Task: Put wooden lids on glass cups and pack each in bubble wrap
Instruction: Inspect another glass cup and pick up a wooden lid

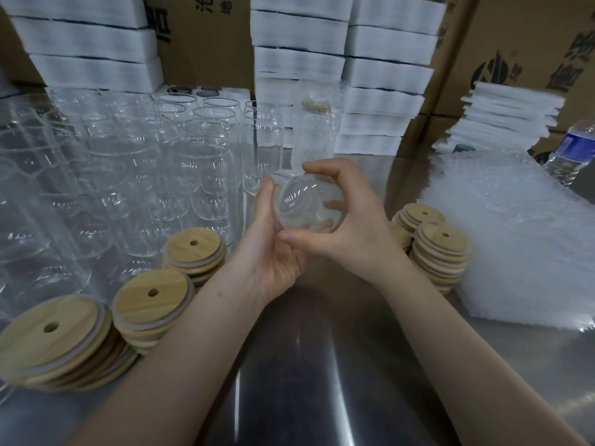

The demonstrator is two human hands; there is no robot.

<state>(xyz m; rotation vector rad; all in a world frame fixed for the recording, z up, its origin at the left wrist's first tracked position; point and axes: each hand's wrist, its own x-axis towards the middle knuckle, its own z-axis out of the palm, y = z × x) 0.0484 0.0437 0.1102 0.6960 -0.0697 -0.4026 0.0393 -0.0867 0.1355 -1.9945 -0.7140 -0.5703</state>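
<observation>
A clear glass cup (302,201) is held above the steel table in the middle of the view, tipped so its round end faces me. My left hand (273,249) cradles it from below and the left side. My right hand (351,220) grips it from the right, thumb under and fingers over the top. No lid is on it. Stacks of round wooden lids with straw holes lie at the left (193,252), the near left (54,336) and the right (441,252). A pile of bubble wrap sheets (521,239) lies at the right.
Many empty glass cups (180,162) stand in rows at the left and behind my hands. A wrapped cup (317,123) stands upright behind them. White foam stacks (383,75) and cardboard boxes line the back. A water bottle (573,149) stands at the far right.
</observation>
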